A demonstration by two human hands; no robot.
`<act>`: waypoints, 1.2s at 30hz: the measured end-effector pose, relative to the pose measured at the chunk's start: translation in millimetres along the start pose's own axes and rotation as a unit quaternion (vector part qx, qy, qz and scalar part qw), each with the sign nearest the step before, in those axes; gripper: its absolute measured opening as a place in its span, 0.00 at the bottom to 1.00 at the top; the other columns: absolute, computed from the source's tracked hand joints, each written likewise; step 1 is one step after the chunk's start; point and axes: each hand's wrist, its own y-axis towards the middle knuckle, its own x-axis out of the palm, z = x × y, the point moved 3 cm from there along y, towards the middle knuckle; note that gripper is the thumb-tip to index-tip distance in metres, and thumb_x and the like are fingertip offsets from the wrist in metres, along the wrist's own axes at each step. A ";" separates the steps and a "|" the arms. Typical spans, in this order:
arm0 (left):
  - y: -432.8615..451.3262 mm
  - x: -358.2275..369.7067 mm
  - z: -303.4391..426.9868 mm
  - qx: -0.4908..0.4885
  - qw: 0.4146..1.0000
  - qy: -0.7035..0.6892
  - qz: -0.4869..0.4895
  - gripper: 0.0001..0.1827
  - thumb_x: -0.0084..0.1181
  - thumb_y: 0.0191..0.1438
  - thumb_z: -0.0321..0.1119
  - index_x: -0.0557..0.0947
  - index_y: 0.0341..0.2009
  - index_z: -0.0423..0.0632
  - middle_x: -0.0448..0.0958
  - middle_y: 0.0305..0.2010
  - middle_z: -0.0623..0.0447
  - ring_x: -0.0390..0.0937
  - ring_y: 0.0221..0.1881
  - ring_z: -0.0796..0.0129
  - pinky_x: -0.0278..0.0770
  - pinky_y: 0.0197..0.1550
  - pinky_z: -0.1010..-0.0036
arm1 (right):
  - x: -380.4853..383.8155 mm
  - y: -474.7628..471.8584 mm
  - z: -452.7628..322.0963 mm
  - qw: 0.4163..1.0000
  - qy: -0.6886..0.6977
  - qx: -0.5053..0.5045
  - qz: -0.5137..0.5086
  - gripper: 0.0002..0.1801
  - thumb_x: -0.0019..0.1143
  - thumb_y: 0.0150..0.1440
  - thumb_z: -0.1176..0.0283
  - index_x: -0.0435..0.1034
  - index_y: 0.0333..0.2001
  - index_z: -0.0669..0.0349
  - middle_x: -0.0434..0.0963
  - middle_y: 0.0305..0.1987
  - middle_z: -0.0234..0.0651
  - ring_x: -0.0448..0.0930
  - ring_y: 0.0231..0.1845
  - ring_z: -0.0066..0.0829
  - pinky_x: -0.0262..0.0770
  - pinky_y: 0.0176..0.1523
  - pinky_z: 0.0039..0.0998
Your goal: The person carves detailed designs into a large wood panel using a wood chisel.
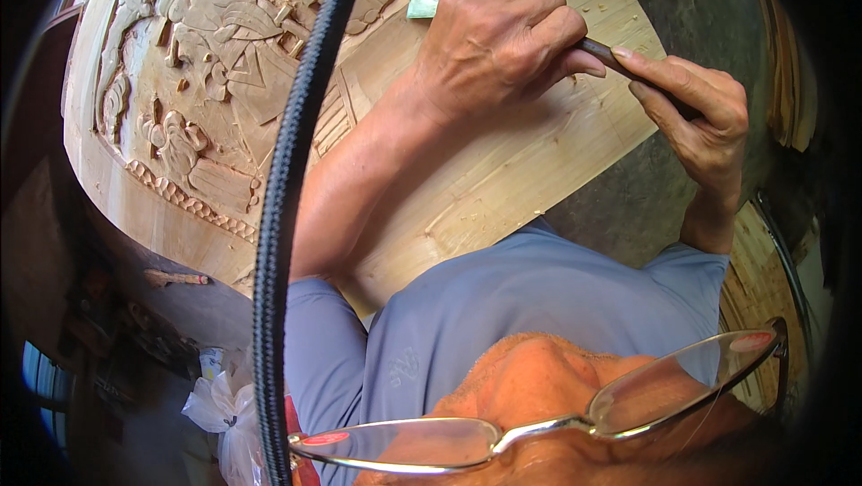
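Observation:
My left hand (508, 42) reaches across a carved wooden relief panel (471, 190), its fingers curled around one end of a slim dark rod-like tool (606, 56). The tool's other end lies in my right hand (700, 99), with thumb and fingers pinching it past the panel's right edge. A pale green block-like piece (422, 7) shows just beyond the left hand; whether it belongs to the tool I cannot tell. The tool's tip is hidden. Raised figures and a scalloped border cover the panel's left part, while plain wood lies under my forearm.
Small wood chips lie scattered on the panel. A black braided cable (289, 149) crosses the view from top to bottom. At lower left are a stick-like wooden piece (176, 278) and a tied clear plastic bag (225, 412). Wood strips (791, 75) stand at the far right.

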 end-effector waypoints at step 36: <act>-8.3 -2.6 0.2 -0.029 0.999 -0.002 0.037 0.20 0.77 0.55 0.53 0.83 0.30 0.52 0.79 0.25 0.58 0.80 0.22 0.65 0.74 0.23 0.69 | -0.8 14.3 -8.5 0.999 -0.011 -0.007 -0.036 0.19 0.71 0.60 0.87 0.86 0.55 0.67 0.91 0.42 0.44 0.91 0.37 0.26 0.84 0.39 0.24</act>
